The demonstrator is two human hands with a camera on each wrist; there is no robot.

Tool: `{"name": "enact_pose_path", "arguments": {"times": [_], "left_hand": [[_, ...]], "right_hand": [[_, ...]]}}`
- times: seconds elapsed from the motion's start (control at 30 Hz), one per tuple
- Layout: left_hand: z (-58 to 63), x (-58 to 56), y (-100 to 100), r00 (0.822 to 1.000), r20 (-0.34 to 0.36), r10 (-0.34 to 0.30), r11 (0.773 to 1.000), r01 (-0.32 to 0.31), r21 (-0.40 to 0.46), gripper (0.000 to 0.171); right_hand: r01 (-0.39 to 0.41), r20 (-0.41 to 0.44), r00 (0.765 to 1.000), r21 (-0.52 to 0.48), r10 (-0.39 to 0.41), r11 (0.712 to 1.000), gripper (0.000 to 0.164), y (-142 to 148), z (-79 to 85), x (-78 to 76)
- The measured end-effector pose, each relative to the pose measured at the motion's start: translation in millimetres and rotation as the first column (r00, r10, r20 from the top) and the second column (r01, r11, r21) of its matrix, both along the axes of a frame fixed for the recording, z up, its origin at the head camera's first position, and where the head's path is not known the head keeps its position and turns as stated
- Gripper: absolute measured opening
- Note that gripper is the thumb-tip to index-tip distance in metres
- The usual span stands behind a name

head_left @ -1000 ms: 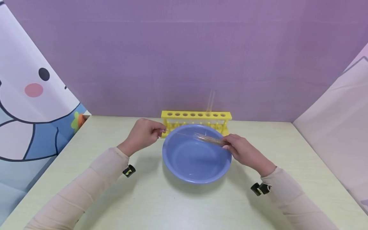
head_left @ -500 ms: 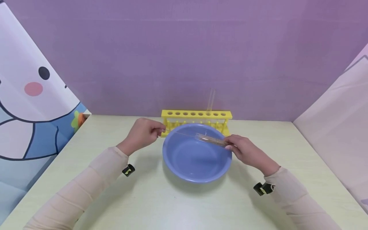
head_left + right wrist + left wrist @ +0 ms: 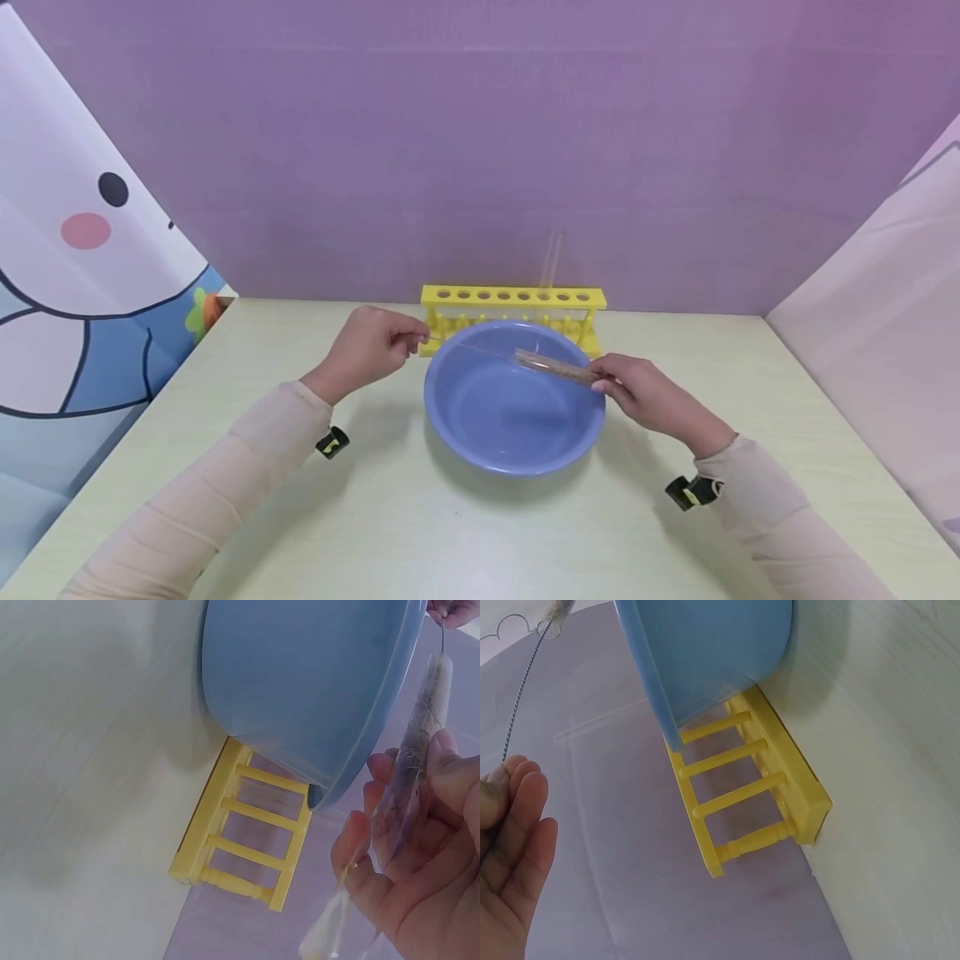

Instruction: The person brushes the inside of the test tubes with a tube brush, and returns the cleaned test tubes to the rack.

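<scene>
Purple backdrop [image 3: 480,150] fills everything ahead of me, and below it spreads the pale tabletop [image 3: 375,517]. Toward the tabletop's back edge, well apart from its left and right edges, sits the blue basin [image 3: 502,425]. Close behind it, by that same back edge, stands the yellow rack [image 3: 513,302], partly hidden by the basin. Out past the basin's left rim, my left hand [image 3: 372,348] pinches a thin twisted wire [image 3: 519,694]. Over at the right rim, my right hand [image 3: 645,396] grips one end of a clear test tube [image 3: 551,367], which slants above the basin. Into its other end runs the wire, bristles [image 3: 429,712] showing inside. Another clear tube [image 3: 552,258] pokes up from the rack.
</scene>
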State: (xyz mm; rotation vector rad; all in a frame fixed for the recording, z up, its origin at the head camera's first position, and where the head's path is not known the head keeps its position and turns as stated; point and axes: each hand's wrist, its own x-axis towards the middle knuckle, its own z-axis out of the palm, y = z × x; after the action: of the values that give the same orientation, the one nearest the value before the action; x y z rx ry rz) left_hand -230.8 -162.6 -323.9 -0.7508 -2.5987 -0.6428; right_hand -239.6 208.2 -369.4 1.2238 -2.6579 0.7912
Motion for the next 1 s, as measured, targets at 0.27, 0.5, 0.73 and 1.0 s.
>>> {"name": "enact_pose_path", "arguments": {"times": [0.27,0.5,0.73,1.0], "left_hand": [[-0.2,-1.8,-3,0.999,-0.035,-0.015,1.0,0.015,0.0,0.028],[0.7,-0.8,-4,0.999,-0.04,-0.021,1.0,0.021,0.001,0.027],[0.4,0.2,-6,0.998,-0.059,-0.033,0.999,0.033,-0.002,0.026],[-0.2,0.0,-8,0.998,-0.048,-0.035,0.999,0.036,0.011,0.027]], "right_hand": [[0.007,0.062,0.998,0.009,-0.008,1.0,0.013,4,1.5,-0.4],[-0.003,0.139,0.99,-0.011,0.004,1.0,0.013,7,1.2,-0.2],[-0.018,0.193,0.981,0.004,0.017,1.0,0.015,11,2.7,-0.8],[-0.054,0.242,0.969,-0.008,0.054,0.999,0.017,16,4.0,-2.2]]}}
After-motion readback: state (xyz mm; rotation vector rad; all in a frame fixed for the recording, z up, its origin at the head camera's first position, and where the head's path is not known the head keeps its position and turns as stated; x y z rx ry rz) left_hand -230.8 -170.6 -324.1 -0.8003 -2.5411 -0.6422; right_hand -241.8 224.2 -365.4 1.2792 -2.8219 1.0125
